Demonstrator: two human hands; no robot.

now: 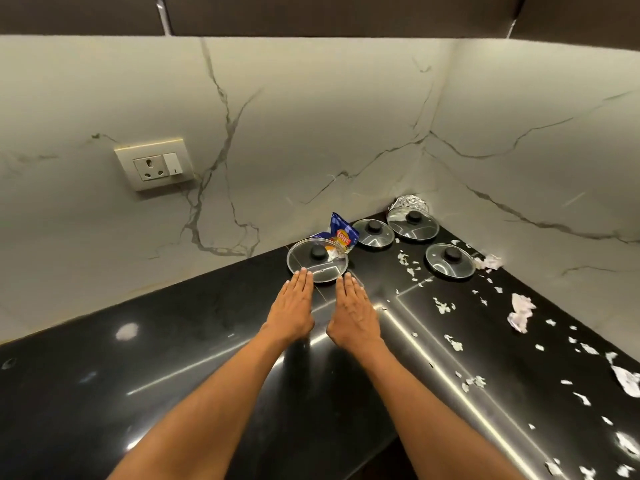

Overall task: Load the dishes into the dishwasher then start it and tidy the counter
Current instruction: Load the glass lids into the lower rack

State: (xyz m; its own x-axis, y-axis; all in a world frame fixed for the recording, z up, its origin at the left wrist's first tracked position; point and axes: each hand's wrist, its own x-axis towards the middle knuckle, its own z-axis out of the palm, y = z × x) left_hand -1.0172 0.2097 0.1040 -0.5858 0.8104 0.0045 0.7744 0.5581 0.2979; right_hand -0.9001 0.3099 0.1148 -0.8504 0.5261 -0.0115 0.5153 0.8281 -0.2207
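Note:
Several glass pot lids with black knobs lie on the black corner counter. The nearest lid is just beyond my fingertips. Two lids sit closer to the corner, and one more lid lies to the right. My left hand and my right hand are stretched out flat, palms down, side by side, holding nothing. The left fingertips reach the near lid's rim. A blue crisp packet stands behind that lid.
Crumpled foil sits in the corner against the marble wall. Torn paper scraps and crumpled paper pieces litter the right stretch of counter. A wall socket with a switch is on the left wall. Dark cabinets hang above.

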